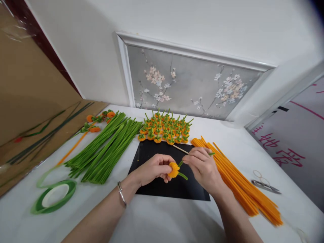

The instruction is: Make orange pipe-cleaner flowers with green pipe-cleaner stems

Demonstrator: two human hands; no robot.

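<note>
Left hand (154,168) is pinching the orange pipe-cleaner pumpkin (174,169) over the black mat (162,189), frame centre. Right hand (202,165) is pinching its green stem (182,175) plus a thin wooden stick (180,149). Looks light, soft, crushable; safest gripping by the stem.
</note>
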